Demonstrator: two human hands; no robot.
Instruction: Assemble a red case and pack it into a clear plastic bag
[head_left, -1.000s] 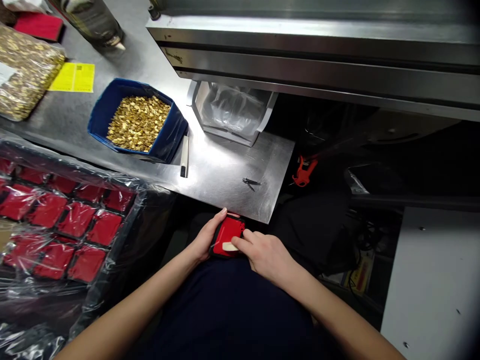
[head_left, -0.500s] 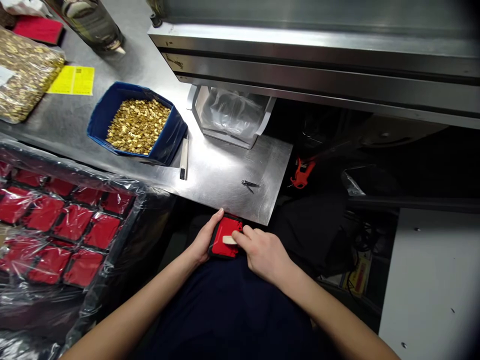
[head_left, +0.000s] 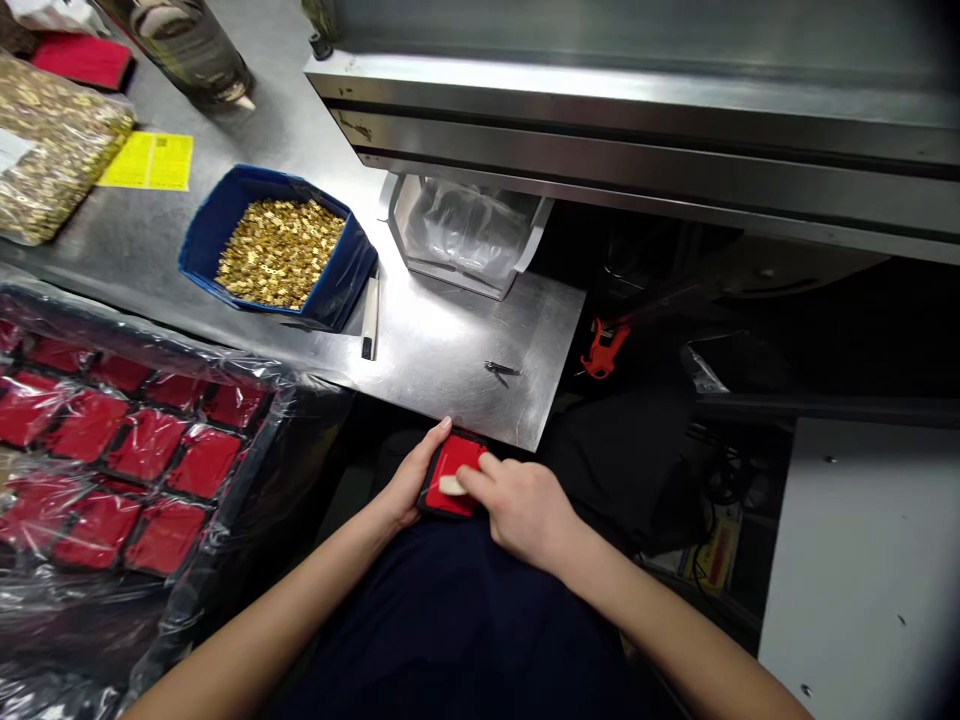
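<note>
My left hand (head_left: 414,475) grips a flat red part with a black edge (head_left: 459,455) by its left side, thumb along the edge, just above my lap. Between the fingers of my right hand (head_left: 525,505) is a small pale flat stick (head_left: 452,486). Its tip rests over the red face. On the metal bench (head_left: 442,350) just beyond lie open nail clippers (head_left: 501,372). A white-handled knife (head_left: 370,318) lies beside a blue bin (head_left: 337,290) of small gold-coloured metal pieces (head_left: 281,252).
A grey bin (head_left: 501,285) holds clear plastic bags. At the left, a plastic-lined crate (head_left: 281,400) contains rows of similar red parts (head_left: 154,445). Farther back are a bag of gold pieces (head_left: 64,145), a yellow label (head_left: 154,160) and a bottle (head_left: 195,55). A steel frame (head_left: 600,130) overhangs the bench.
My right hand and the pale stick have shifted slightly left across the red face. My left hand keeps its hold on the red part.
</note>
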